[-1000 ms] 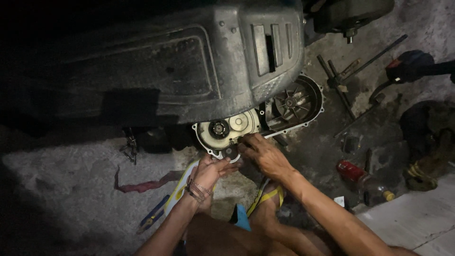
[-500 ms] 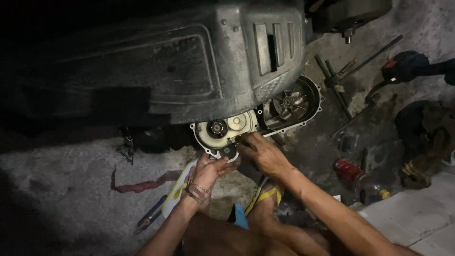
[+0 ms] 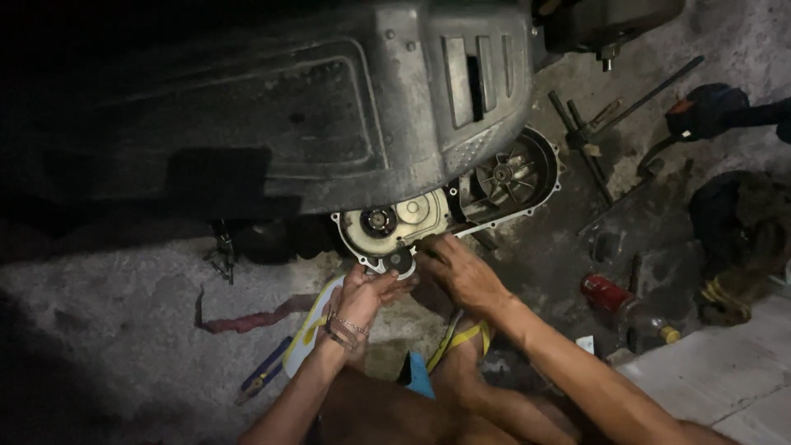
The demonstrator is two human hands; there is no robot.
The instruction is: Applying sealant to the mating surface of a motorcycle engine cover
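A scooter lies above me with its dark plastic body panel (image 3: 346,115) over an open engine case (image 3: 461,206). Inside the case a pale plate with a round hub (image 3: 381,221) sits left, and a finned pulley (image 3: 509,175) sits right. My left hand (image 3: 362,292) is cupped under the lower edge of the case, fingers on a small round black part (image 3: 400,260). My right hand (image 3: 457,268) presses against the same spot from the right, fingers curled; what it grips is hidden.
A T-handle wrench and long bars (image 3: 593,140) lie on the concrete right of the case. A red can (image 3: 606,292) and a bottle (image 3: 651,325) stand lower right. A red rag (image 3: 247,317) and a blue-handled tool (image 3: 264,375) lie left. White tiles (image 3: 725,371) border the right.
The view has drifted slightly; both hands stay at the lower edge of the case with only small finger movements.
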